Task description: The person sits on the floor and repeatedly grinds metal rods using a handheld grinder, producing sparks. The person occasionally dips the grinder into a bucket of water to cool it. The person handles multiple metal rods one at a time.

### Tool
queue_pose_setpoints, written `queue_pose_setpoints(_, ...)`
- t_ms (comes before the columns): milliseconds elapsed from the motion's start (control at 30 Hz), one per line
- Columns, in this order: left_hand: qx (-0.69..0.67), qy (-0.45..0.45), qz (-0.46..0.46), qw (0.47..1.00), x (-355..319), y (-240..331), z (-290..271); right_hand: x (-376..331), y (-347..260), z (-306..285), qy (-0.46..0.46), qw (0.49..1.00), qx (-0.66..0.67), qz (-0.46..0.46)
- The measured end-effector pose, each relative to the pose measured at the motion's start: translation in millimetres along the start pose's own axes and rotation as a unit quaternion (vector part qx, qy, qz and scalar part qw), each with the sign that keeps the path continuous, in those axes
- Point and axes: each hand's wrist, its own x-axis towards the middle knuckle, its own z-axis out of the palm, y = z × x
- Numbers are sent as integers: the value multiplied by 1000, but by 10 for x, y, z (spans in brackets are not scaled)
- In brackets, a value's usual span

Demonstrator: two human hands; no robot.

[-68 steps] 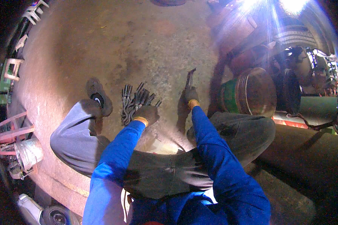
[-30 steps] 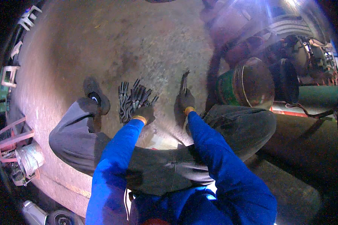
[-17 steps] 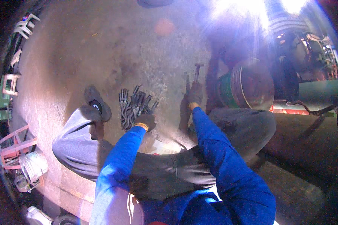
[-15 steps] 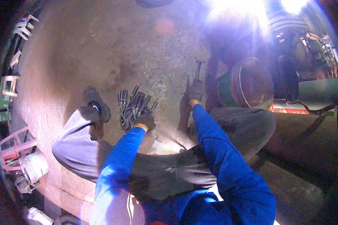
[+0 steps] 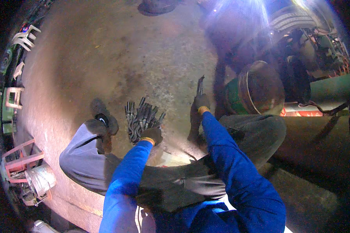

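My right hand (image 5: 202, 101), in a dark glove with a yellow cuff, is closed around the handle of a hammer (image 5: 200, 83). The hammer points away from me, its head seen nearly edge-on. A pile of dark, wavy metal rods (image 5: 137, 122) with straight ends lies on the floor between my legs, left of centre. At the near right side of this pile is my left hand (image 5: 153, 134), gloved the same way. Its fingers look curled, but the dark glove hides what they hold, if anything.
A green drum (image 5: 262, 88) lies on its side beyond my right knee, with machinery behind it. Pale paper (image 5: 175, 160) is on the floor close to me. At left are white plastic chairs (image 5: 25, 38), a red metal frame (image 5: 23, 159) and a white bucket (image 5: 41, 179).
The hammer has come lower and turned, so its crosswise head no longer shows broadside. My left hand has stayed beside the rods. The whole view has shifted slightly.
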Motion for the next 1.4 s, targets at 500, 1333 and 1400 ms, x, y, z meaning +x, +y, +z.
queue_pose_setpoints(500, -4, 31, 11, 999, -117, 51, -132, -398, 161, 224, -7, 1000, 4, 6)
queue_pose_setpoints(1333, 20, -13, 40, 999, 118, 36, 37, -808, 16, 166, 35, 978, 167, 116)
queue_pose_setpoints(1400, 59, 23, 80, 995, 257, -36, 195, -771, 50, 220, 54, 985, 110, 122)
